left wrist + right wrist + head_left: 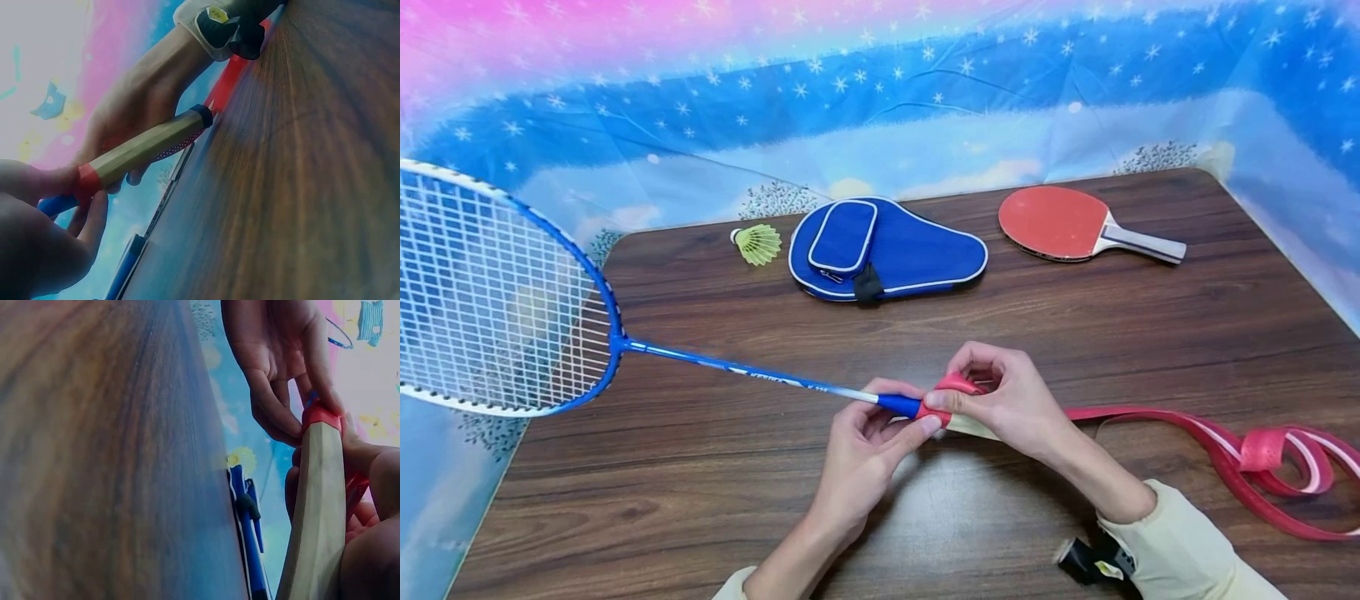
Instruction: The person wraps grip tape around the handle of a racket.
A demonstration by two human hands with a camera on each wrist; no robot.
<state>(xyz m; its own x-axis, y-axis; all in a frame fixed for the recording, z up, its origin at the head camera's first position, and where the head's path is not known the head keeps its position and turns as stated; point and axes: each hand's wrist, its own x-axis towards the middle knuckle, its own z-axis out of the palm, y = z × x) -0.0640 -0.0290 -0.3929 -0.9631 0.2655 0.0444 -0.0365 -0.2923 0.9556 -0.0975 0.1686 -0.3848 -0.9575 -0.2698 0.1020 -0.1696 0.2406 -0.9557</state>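
Observation:
A blue-and-white badminton racket [722, 363] points left above the table, its head cut off by the frame edge. My left hand [863, 457] pinches it where the blue cone meets the handle, thumb on the red grip tape [933, 414]. My right hand [1018, 408] pinches that tape between thumb and fingers beside the left thumb. One band of red circles the top of the bare wooden handle [147, 140], seen in the left wrist view; the rest of the wood [319, 494] is uncovered. The tape's long tail [1120, 412] runs right, behind the right forearm, into loose loops.
Along the back of the wooden table [685, 492] lie a yellow shuttlecock [758, 243], a blue paddle case [925, 250] and a red table tennis paddle [1052, 223]. A patterned cloth [880, 92] hangs behind. A black device [1086, 560] sits at the right cuff.

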